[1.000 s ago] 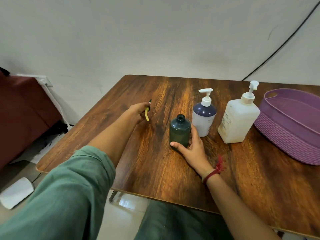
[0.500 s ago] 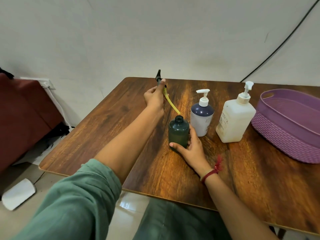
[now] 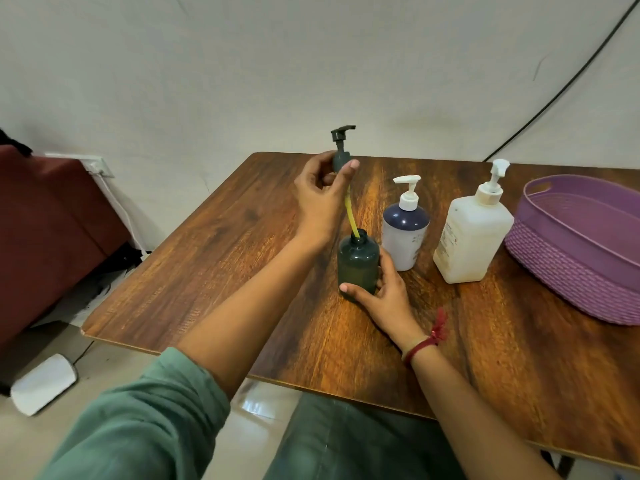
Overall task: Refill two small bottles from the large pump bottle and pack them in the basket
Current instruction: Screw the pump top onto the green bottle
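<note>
Left hand [image 3: 322,199]: held above the surface [image 3: 207,271]; dark pump head [image 3: 341,143] pinched between thumb and fingers.
Dip tube [image 3: 349,211]: yellow, hung from the pump head, tip set inside the bottle mouth.
Right hand [image 3: 384,292]: wrapped round the lower part of the green bottle [image 3: 358,265], which is stood upright.
Blue-and-white bottle [image 3: 405,233]: pump fitted, just right of the green bottle.
Large pump bottle [image 3: 471,237]: white, placed between the blue-and-white bottle and the basket [image 3: 571,268].
Basket: purple, at the right edge.
</note>
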`<state>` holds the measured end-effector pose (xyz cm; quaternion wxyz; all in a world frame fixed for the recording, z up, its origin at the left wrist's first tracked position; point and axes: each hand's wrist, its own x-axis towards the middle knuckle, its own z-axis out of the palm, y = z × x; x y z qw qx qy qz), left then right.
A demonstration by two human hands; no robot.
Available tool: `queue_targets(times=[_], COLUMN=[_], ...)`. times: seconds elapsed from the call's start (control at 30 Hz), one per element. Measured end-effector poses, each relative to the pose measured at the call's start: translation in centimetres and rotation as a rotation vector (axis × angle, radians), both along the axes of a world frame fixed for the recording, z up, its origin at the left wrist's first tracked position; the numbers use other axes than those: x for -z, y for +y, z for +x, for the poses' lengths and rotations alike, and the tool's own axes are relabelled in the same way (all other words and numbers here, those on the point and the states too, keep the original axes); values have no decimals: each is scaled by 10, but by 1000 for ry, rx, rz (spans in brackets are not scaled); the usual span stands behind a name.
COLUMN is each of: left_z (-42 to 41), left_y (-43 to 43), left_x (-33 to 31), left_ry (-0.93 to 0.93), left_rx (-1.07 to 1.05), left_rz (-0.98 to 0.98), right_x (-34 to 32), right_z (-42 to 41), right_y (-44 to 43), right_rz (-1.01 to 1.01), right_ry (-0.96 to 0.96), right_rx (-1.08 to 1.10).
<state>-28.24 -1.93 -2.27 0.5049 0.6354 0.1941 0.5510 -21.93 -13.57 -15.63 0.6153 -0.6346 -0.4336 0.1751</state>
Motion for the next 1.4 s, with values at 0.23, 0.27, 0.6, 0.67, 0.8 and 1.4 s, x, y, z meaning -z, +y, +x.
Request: queue_targets(times=[0.23,0.27,0.6,0.67,0.8,1.4], left_z=[-14,-17,-32,-33,-33,-25], left_y=[-20,-21,-34,-35,-35,-47], left_x=[32,36,65,65,69,69], left_ry=[164,181,273,278,344,295], left_rx=[47,61,81,88,116,-52], left_rz=[169,172,206,211,267,204], right_x=[-2,-2,-1,-1,-1,-4], right_z=[-1,-1,-1,-1,-1,0], right_y=[-1,-1,-2,-2,-2,-3], right_rz=[18,19,-11,-10,-5,-30], right_ry=[-14,-15,-15,-14,-18,-63], right_rx=[9,11,4,3,-3,23])
